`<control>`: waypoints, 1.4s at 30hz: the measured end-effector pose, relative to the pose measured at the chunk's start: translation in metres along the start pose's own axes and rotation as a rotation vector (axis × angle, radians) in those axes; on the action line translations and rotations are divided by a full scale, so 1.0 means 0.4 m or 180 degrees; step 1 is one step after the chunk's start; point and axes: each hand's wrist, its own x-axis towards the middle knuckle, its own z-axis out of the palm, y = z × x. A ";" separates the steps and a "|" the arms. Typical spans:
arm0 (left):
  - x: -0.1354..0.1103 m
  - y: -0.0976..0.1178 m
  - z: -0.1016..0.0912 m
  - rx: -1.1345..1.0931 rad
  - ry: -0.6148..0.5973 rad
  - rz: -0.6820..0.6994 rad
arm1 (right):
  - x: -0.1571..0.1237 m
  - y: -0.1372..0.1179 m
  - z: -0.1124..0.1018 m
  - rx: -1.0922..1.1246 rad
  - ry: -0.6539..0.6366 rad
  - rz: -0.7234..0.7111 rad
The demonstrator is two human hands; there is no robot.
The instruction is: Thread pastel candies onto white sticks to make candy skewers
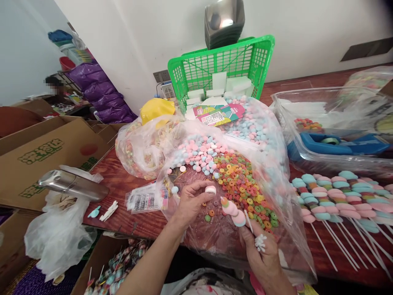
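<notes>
Marshmallow [210,189] in left hand [189,200], candy skewer [232,210] in right hand [265,256]

On the table [119,189], a plastic sheet [215,241] is laid out centrally. Marshmallow pieces [199,153] are heaped on it, with ring gummies [242,180] placed to their right. A crate [265,53], in which blocks [219,80] are stacked, is positioned behind, before the wall [138,37]. At the right, loaded skewers [337,196] are laid in front of a tray [331,164]. At the left, a flask [76,184] is placed; below the table's front edge, a carton [106,250] is located.
</notes>
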 end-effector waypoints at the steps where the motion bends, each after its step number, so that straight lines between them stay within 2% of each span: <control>1: 0.002 0.005 0.011 -0.0240 0.0041 -0.0087 | 0.000 -0.004 0.000 -0.0002 -0.0047 -0.0046; 4: 0.006 0.011 0.031 -0.0462 0.0121 0.0003 | 0.002 -0.012 -0.001 0.0007 -0.0104 -0.0177; 11: -0.005 0.015 0.030 0.0041 0.0101 0.0611 | -0.007 0.001 0.005 -0.0133 -0.0133 0.0012; 17: -0.018 0.034 0.031 0.0691 0.0178 0.1112 | 0.005 -0.004 -0.002 -0.0430 -0.0328 0.0070; 21: -0.033 0.041 0.026 0.1022 -0.0008 0.1459 | 0.015 -0.004 -0.010 -0.0612 -0.0365 0.0013; 24: -0.037 0.030 0.018 0.1040 -0.0061 0.1429 | 0.016 -0.003 -0.011 -0.0644 -0.0378 -0.0015; 29: -0.027 -0.011 0.014 0.0571 0.0340 0.0943 | 0.021 -0.020 -0.006 -0.0515 -0.0320 -0.0070; 31: -0.026 -0.021 0.016 0.0527 0.0411 0.0953 | 0.025 -0.029 -0.005 -0.0508 -0.0270 -0.0113; 38: -0.032 -0.022 0.020 0.0981 0.0316 0.1952 | 0.016 -0.035 -0.004 -0.0319 -0.0457 0.0255; 42: -0.034 -0.025 0.022 0.1103 0.0327 0.2330 | 0.013 -0.044 0.007 -0.0149 -0.0360 0.0429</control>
